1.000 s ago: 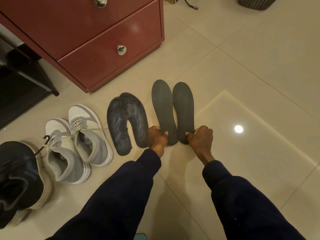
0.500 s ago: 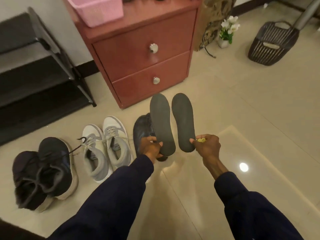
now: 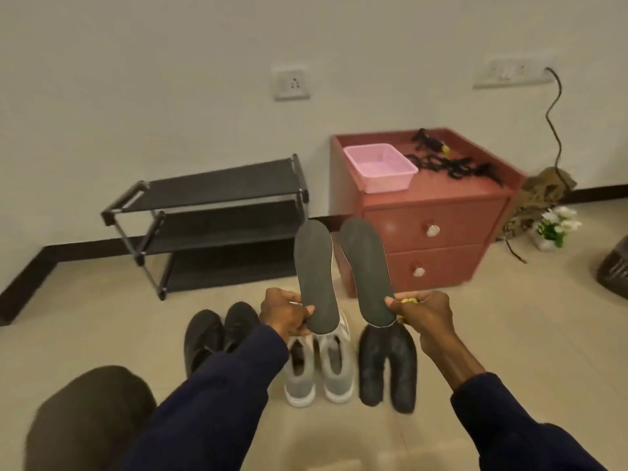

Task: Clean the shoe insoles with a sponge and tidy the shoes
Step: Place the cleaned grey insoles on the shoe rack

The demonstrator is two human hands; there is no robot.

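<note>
A second ago both grey insoles lay flat on the floor (image 3: 543,334). Now they stand upright in the air, the left hand (image 3: 285,316) pinching the heel of the left insole (image 3: 316,277) and the right hand (image 3: 424,314) pinching the heel of the right insole (image 3: 368,273), with a yellow scrap, probably the sponge (image 3: 409,300), tucked under its fingers. This suggests the pair is being carried on, perhaps back to the grey sneakers (image 3: 319,368) just below. Farther off, the pink basket (image 3: 380,168) on the red cabinet (image 3: 475,198) shows only its own bottom, both drawers (image 3: 433,229) are closed, and the dark basket (image 3: 615,270) at the right edge is cut off, so its contents cannot be told.
</note>
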